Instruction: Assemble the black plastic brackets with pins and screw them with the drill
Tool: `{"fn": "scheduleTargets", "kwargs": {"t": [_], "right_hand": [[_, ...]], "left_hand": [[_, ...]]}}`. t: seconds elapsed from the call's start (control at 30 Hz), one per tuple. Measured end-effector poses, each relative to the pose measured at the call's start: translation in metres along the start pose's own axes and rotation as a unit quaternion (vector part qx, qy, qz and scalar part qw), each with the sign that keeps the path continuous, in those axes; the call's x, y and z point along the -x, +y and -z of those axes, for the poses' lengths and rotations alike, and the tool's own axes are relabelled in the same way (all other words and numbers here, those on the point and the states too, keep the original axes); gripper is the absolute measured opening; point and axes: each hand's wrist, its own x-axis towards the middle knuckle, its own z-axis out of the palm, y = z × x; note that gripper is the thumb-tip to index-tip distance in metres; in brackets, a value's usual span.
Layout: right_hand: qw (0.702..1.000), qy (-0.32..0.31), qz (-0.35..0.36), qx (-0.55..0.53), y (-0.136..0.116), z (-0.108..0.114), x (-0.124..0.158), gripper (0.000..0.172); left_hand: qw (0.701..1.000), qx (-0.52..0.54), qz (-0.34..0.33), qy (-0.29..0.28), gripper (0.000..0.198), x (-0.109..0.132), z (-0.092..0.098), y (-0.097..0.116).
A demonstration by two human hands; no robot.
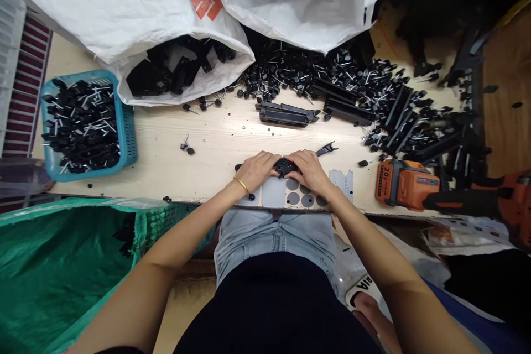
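Note:
A long black plastic bracket (pixel 283 166) lies near the front edge of the table, held from both ends. My left hand (pixel 258 170) is closed over its left part, and a dark tip sticks out beyond the fingers. My right hand (pixel 310 170) grips the right part; a black forked end (pixel 327 148) shows past it. The fingers hide much of the bracket. Just beyond the hands rests a folded black plastic assembly (pixel 287 114). Grey round pads (pixel 307 200) and a grey sheet (pixel 274 192) lie on the table edge beneath the hands.
A blue basket (pixel 128 144) of black-headed bolts stands at left. More black-headed bolts (pixel 286 74) and black bars are heaped at the back and right. White sacks (pixel 136 27) hold black parts. An orange battery tool (pixel 406 183) lies right; a green sack (pixel 62 265) hangs front left.

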Motion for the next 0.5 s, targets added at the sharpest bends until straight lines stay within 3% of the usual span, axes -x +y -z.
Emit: {"fn": "scheduleTargets", "kwargs": {"t": [0.13,0.27,0.37,0.5], "right_hand": [[0.999,0.023,-0.021,0.014,-0.005,-0.003,0.008,0.04],[0.989,0.092,-0.105,0.058,-0.015,-0.01,0.033,0.035],[0.978,0.129,-0.147,0.078,-0.018,-0.012,0.051,0.032],[0.975,0.134,-0.161,0.077,-0.016,-0.011,0.06,0.031]], "left_hand": [[1.0,-0.002,-0.022,-0.016,0.038,-0.008,0.0,-0.002],[0.997,0.016,-0.074,-0.034,0.04,-0.018,-0.002,0.014],[0.996,0.032,-0.071,0.041,0.045,-0.01,-0.008,0.033],[0.968,0.083,0.122,0.205,0.058,0.015,-0.019,0.035]]}}
